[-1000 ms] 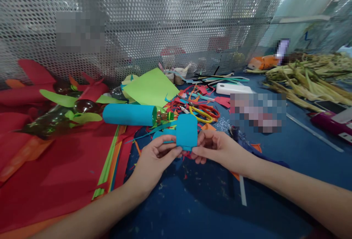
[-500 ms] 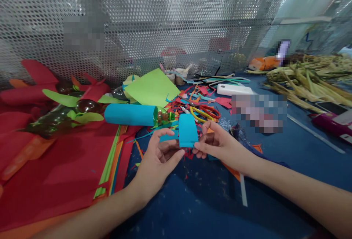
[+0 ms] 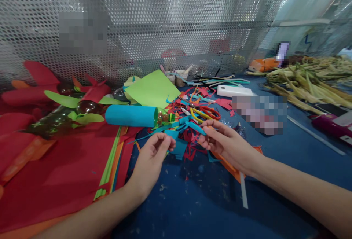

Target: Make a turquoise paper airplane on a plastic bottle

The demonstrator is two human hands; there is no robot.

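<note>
My right hand pinches a small blue paper piece between thumb and fingertips, holding it nearly edge-on above the blue table. My left hand hovers just to its left with fingers curled against the thumb; I see nothing in them. Another blue scrap lies on the table between the hands. Behind them a bottle wrapped in blue paper lies on its side.
Yellow and red scissors lie among paper scraps beyond my hands. Red paper sheets cover the left, with a green sheet behind. A white case, dried husks and a perforated metal screen stand beyond.
The left hand has let go of the blue piece and curled its fingers. The right hand has turned the piece from upright and flat-on to nearly edge-on, slightly farther away.
</note>
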